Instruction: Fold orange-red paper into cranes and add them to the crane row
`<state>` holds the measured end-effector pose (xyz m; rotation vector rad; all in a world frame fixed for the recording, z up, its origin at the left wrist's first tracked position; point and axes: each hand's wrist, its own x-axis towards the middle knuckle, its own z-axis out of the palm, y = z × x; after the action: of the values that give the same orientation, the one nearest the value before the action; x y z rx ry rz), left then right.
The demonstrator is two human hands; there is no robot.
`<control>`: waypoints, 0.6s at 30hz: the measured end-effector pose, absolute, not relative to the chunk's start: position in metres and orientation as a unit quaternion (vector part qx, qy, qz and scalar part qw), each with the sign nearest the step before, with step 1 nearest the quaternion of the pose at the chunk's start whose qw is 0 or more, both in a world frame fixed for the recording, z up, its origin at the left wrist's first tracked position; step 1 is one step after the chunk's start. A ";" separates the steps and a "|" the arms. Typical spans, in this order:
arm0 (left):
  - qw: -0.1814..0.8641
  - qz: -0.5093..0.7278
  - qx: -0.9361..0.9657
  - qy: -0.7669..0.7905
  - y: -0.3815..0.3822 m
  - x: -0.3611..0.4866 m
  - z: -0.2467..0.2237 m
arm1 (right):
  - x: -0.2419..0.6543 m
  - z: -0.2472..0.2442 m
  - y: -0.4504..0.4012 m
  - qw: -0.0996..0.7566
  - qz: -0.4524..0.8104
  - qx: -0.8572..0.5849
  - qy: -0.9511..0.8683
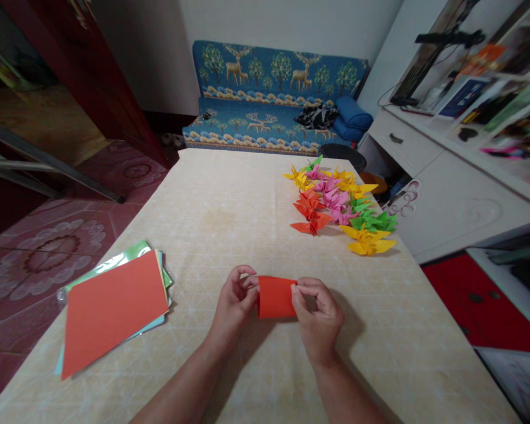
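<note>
Red paper: a small folded piece (276, 299) is held between the two hands, near the body side of the surface (229, 241); a second layer shows along its upper edge, but the number of layers cannot be told.
Left hand: the left edge of the paper is pinched by the left hand (233, 301), with the fingers curled and partly hidden behind it.
Right hand: the upper right corner is gripped between thumb and fingertips by the right hand (321, 318).
Sheet stack: an orange-red sheet (115, 312) is laid on top, askew over light blue sheets (152, 325) and a green pack in clear wrapping (130, 253), left of the hands.
Paper cranes: orange-red (311, 224), pink (335, 200), yellow (368, 240) and green (373, 221) ones are crowded together at the far right.
Crease risk: a skewed crease could be caused by the layers being pressed while their edges are misaligned.
Grip risk: the layers could be slid apart if the right corner is pulled unevenly; a wrinkle could be left by too tight a pinch.
Crane risk: wings could be bent if the cluster is brushed by the right forearm (342, 383).
</note>
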<state>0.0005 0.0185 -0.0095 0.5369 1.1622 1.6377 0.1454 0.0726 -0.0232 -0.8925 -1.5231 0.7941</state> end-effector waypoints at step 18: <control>0.387 0.624 0.356 0.578 0.017 -0.002 0.000 | 0.144 -0.023 0.076 0.554 0.364 -0.400 -0.633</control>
<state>-0.0023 0.0174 0.0000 0.9073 1.4703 1.5894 0.1443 0.0762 -0.0235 -0.9446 -1.4971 0.8601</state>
